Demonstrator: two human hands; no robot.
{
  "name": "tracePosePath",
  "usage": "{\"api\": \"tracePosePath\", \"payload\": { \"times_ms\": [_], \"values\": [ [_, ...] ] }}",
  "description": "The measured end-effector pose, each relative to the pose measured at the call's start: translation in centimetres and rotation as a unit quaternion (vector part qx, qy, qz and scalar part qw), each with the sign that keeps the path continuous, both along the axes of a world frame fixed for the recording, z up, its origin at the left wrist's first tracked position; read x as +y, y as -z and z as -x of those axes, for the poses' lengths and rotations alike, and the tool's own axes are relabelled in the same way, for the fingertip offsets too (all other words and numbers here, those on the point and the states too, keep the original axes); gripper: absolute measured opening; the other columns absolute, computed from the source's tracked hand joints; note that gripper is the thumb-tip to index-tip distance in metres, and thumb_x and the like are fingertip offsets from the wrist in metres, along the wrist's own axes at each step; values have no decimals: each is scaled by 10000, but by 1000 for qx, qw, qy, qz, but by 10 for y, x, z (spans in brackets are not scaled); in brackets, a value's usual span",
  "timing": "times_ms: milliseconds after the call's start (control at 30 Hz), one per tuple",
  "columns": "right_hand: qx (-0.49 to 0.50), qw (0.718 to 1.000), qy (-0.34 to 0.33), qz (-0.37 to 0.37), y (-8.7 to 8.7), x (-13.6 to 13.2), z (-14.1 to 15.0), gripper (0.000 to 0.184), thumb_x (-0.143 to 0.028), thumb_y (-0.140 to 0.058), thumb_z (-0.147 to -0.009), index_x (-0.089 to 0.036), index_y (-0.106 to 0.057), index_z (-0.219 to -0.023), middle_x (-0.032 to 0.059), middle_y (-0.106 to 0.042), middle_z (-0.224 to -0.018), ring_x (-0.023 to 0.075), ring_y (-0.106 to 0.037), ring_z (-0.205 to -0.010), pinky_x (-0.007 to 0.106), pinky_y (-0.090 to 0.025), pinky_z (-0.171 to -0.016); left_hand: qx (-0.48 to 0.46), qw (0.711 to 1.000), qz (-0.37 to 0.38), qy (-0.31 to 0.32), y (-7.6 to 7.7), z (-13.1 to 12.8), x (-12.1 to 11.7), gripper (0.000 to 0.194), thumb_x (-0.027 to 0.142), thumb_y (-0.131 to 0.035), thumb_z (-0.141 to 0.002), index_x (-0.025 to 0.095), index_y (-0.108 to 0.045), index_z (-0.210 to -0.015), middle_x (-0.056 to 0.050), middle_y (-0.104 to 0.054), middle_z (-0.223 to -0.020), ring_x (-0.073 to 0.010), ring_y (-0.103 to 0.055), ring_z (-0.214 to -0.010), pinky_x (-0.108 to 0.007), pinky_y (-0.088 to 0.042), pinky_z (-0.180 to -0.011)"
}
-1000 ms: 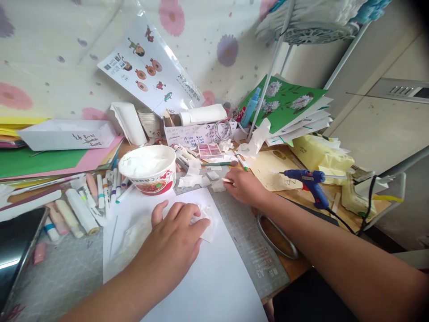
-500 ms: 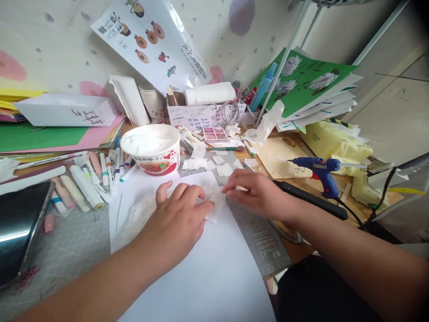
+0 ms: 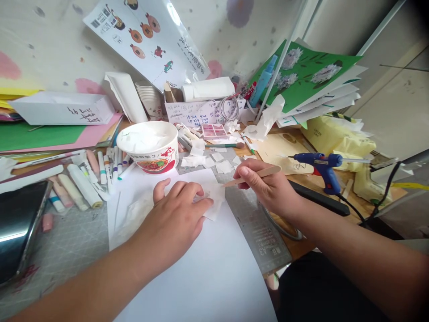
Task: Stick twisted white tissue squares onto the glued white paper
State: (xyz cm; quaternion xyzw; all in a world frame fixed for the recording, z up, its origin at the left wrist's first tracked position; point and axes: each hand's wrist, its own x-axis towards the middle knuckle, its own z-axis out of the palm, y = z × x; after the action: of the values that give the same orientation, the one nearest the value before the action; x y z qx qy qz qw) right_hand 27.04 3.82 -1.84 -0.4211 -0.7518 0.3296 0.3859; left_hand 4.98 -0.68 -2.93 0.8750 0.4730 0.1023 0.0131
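Observation:
In the head view, a flat wooden craft stick (image 3: 271,171) is pinched in my right hand (image 3: 273,192). Its narrow tip reaches the edge of a thin white tissue piece (image 3: 217,193). My left hand (image 3: 179,212) rests over that tissue with its fingers apart, and hides part of it. Under both lies a large white paper sheet (image 3: 208,277). More crumpled translucent tissue (image 3: 134,214) shows left of my left hand. Just behind the hands stands a paper bowl (image 3: 154,156) with white contents. Torn white paper scraps (image 3: 223,167) lie beside the bowl.
Markers (image 3: 80,181) and a dark phone-like device (image 3: 20,228) crowd the left. On the right are a blue glue gun (image 3: 321,165) with its cord, a black-handled tool (image 3: 320,198) and a yellow tissue pack (image 3: 338,138). A grey cutting mat (image 3: 264,237) lies under the sheet.
My right hand has turned and shifted slightly right and up, so the wooden stick now shows along its length. My left hand has stayed on the tissue.

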Motion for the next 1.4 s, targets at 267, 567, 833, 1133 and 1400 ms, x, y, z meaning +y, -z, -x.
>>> {"api": "tracePosePath", "payload": {
  "times_ms": [267,567,833,1133,1400],
  "values": [
    [-48,998,-35,-3,4,-2,5,360,-437,-443,-936,-165,-557,-729,-3,-557,-643,108,-497,-603,233,-378,-550,1,1000,-1,0,0,-1,1,335,100,-548,-781,303,-643,-1032,-34,-557,-1073,-235,-494,-1025,-571,-186,-1014],
    [-14,999,-31,4,4,-2,5,371,-451,-455,-929,-164,-560,-719,4,-559,-641,113,-517,-590,237,-390,-544,0,1000,8,-6,-2,-1,-1,269,125,-553,-798,290,-651,-987,-30,-557,-1077,-248,-492,-1036,-584,-180,-1016],
    [-93,993,-31,-66,6,-6,9,300,-359,-488,-923,-158,-593,-726,0,-572,-641,96,-490,-583,209,-375,-537,0,1000,9,-5,-1,-1,0,314,115,-551,-788,309,-652,-1013,-34,-554,-1085,-252,-491,-1045,-583,-192,-1007],
    [-125,982,-33,-139,6,-3,14,297,-326,-468,-929,-177,-572,-695,3,-579,-629,102,-508,-581,215,-371,-557,-1,1000,6,-3,0,-1,-1,335,108,-533,-791,327,-649,-1017,-32,-550,-1081,-248,-497,-1040,-578,-199,-1000],
    [-70,997,38,16,9,11,24,326,-369,-472,-889,-187,-521,-623,-11,-536,-524,108,-491,-502,236,-345,-509,-90,995,19,-31,-7,9,11,191,169,-485,-830,258,-616,-937,-1,-589,-959,-193,-557,-909,-451,-310,-891]
  ]
}}
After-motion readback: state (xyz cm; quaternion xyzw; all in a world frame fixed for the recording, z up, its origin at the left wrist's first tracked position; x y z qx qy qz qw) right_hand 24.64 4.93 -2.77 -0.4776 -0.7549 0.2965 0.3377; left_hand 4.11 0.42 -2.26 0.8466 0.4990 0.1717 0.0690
